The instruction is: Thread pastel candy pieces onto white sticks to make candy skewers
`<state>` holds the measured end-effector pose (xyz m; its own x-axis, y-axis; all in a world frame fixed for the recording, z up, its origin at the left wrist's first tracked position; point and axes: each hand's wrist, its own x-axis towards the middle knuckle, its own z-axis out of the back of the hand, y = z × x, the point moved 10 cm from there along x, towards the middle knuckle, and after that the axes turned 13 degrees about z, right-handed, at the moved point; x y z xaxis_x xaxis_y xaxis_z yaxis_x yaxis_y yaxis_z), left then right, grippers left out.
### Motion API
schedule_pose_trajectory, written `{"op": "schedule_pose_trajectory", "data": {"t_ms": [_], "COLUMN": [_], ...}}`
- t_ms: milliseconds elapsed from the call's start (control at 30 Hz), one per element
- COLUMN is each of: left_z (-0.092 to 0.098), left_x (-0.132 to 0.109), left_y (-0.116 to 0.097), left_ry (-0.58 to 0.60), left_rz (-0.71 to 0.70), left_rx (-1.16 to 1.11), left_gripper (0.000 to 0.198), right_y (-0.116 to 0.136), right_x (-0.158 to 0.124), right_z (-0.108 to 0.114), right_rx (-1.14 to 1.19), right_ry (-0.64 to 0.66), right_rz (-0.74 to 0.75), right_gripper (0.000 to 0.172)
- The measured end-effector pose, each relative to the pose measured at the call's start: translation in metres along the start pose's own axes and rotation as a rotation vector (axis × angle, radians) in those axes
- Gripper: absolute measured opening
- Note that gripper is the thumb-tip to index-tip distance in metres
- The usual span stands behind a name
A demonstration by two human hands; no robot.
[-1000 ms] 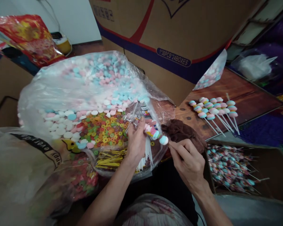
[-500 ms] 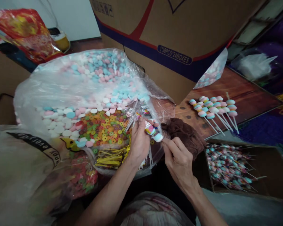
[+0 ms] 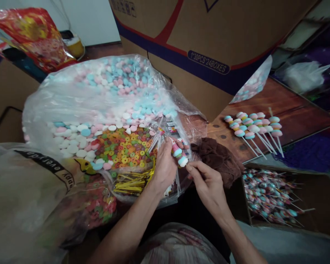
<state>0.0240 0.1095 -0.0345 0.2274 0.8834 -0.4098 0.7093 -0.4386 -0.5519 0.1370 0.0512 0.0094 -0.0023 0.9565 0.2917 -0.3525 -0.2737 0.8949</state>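
The left hand point(image 3: 165, 167) grips a candy skewer point(image 3: 177, 151) in a clear sleeve, fingers curled around its upper part. The right hand point(image 3: 209, 183) pinches thumb and forefinger at the skewer's lower end, just under the last white piece. The skewer sits tilted between both hands, over the edge of the big candy bag point(image 3: 99, 99). Ring candies point(image 3: 121, 148) and gold ties point(image 3: 129, 179) lie left of the hands, with a brown cloth point(image 3: 218, 159) just right. Finished skewers point(image 3: 253, 126) rest on the table point(image 3: 291, 110), and more fill a box point(image 3: 266, 194).

"1*30PCS*24BOXES" on cardboard box point(image 3: 222, 29)
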Motion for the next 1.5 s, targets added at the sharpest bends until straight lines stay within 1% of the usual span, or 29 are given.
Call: {"op": "schedule_pose_trajectory", "data": {"t_ms": [67,133,200,267,300,367,467,600,667,733,800,900,967,1033,1100,1200,1267,1333,1433,1500], "left_z": [0.001,0.002,0.002,0.002,0.002,0.001,-0.002,-0.011,-0.014,-0.013,-0.008,0.002,0.006,0.005,0.000,-0.002,-0.001,0.002,0.010,0.010], "left_x": [0.001,0.002,0.003,0.004,0.004,0.004,0.002,-0.002,-0.003,-0.003,0.000,0.005,0.006,0.005,0.004,0.002,0.001,0.001,0.000,-0.001], "left_y": [0.001,0.002,0.004,0.005,0.005,0.005,0.004,0.013,0.018,0.018,0.010,-0.011,-0.018,-0.015,-0.006,0.005,0.005,-0.001,-0.016,-0.019], "left_ry": [-0.007,-0.012,-0.009,0.000,0.007,0.021,0.044,0.123,0.158,0.154,0.108,-0.018,-0.087,-0.095,-0.061,-0.029,-0.019,-0.014,-0.049,-0.051], "left_rz": [0.019,0.029,0.044,0.057,0.059,0.055,0.055,0.157,0.218,0.258,0.241,0.112,0.043,0.029,0.039,0.060,0.075,0.080,0.044,0.042], "left_rx": [0.005,0.002,-0.009,-0.021,-0.025,-0.018,0.031,0.089,0.118,0.142,0.148,0.108,0.079,0.064,0.055,0.041,0.034,0.013,-0.022,-0.015], "left_gripper": [0.034,0.036,0.037,0.037,0.037,0.035,0.033,0.030,0.029,0.034,0.042,0.043,0.040,0.036,0.033,0.036,0.037,0.036,0.033,0.030], "right_y": [-0.014,-0.023,-0.027,-0.028,-0.027,-0.021,-0.009,0.007,0.009,0.006,0.004,0.006,0.010,0.013,0.016,0.023,0.026,0.022,0.007,-0.004], "right_x": [-0.004,-0.010,-0.016,-0.020,-0.020,-0.016,-0.005,0.006,0.007,0.006,0.004,0.002,0.002,0.003,0.006,0.009,0.009,0.007,-0.002,-0.011], "right_z": [-0.009,-0.018,-0.026,-0.032,-0.032,-0.029,-0.017,-0.005,-0.004,-0.003,-0.001,0.001,-0.002,-0.007,-0.011,-0.015,-0.016,-0.016,-0.016,-0.018], "right_rx": [0.170,0.328,0.440,0.479,0.468,0.388,0.156,-0.150,-0.199,-0.187,-0.172,-0.192,-0.220,-0.257,-0.306,-0.364,-0.349,-0.296,-0.154,-0.025], "right_ry": [0.038,0.057,0.070,0.078,0.079,0.073,0.038,-0.045,-0.057,-0.055,-0.050,-0.039,-0.028,-0.034,-0.060,-0.109,-0.097,-0.027,0.129,0.203], "right_rz": [-0.164,-0.293,-0.386,-0.429,-0.420,-0.348,-0.157,0.086,0.134,0.122,0.100,0.119,0.153,0.186,0.220,0.272,0.277,0.225,0.064,-0.045], "right_gripper": [0.022,0.026,0.027,0.028,0.028,0.028,0.027,0.020,0.020,0.020,0.020,0.019,0.018,0.018,0.018,0.020,0.021,0.022,0.025,0.029]}}
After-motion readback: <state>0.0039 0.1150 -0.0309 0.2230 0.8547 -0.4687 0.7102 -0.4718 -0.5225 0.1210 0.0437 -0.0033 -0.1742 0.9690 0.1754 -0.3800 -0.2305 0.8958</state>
